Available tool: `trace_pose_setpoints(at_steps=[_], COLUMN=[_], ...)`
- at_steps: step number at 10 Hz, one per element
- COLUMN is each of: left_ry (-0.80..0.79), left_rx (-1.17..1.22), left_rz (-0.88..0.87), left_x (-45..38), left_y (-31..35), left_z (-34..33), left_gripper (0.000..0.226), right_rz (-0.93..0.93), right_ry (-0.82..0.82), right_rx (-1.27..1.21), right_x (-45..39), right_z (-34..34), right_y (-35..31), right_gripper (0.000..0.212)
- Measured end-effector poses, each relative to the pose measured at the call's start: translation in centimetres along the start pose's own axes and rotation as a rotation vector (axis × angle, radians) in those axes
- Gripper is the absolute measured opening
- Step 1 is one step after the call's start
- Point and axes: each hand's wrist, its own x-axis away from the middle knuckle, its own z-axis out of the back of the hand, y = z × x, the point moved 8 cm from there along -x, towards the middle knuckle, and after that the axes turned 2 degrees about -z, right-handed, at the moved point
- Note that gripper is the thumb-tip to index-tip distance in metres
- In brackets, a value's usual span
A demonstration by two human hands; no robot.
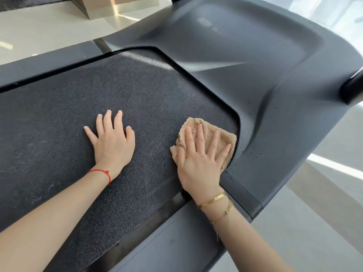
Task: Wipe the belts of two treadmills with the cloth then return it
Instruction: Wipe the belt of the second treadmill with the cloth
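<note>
A dark textured treadmill belt (82, 107) fills the left and middle of the view. A tan fluffy cloth (225, 138) lies bunched on the belt's front right corner, close to the motor cover. My right hand (200, 160) presses flat on the cloth with straight, spread fingers. My left hand (112, 140) rests flat on the bare belt, a hand's width to the left of the cloth, fingers straight and spread. A red string sits on the left wrist and gold bracelets on the right.
The grey motor cover (245, 55) rises beyond the belt at the upper right. Grey side rails (241, 191) border the belt on both sides. Pale floor (39, 30) lies past the far rail, with a beige block (117, 4) at the top.
</note>
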Motion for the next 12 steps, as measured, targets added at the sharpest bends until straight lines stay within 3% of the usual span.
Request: trace_pose_setpoints(at_steps=[1, 4, 6, 8, 9, 12], left_ry=[-0.002, 0.011, 0.010, 0.026, 0.019, -0.023], left_rx=[0.001, -0.014, -0.004, -0.022, -0.035, -0.029], left_rz=[-0.005, -0.015, -0.004, -0.024, -0.017, 0.070], left_x=[0.1, 0.0, -0.3, -1.5, -2.7, -6.8], left_y=[0.0, 0.0, 0.0, -0.3, -0.7, -2.8], left_z=[0.0, -0.1, -0.3, 0.3, 0.4, -0.6], left_gripper=[0.054, 0.054, 0.053, 0.049, 0.051, 0.058], right_rz=[-0.062, -0.071, 0.145, 0.496, 0.556, 0.437], right_ry=[0.000, -0.040, -0.113, -0.163, -0.168, -0.109], right_rx=[0.023, -0.073, -0.096, -0.142, -0.104, -0.055], right_x=[-2.4, -10.7, -8.5, -2.9, -6.1, -19.8], right_z=[0.1, 0.4, 0.5, 0.3, 0.6, -0.8], right_y=[2.3, 2.4, 0.9, -0.3, 0.4, -3.3], right_gripper=[0.058, 0.058, 0.061, 0.061, 0.059, 0.057])
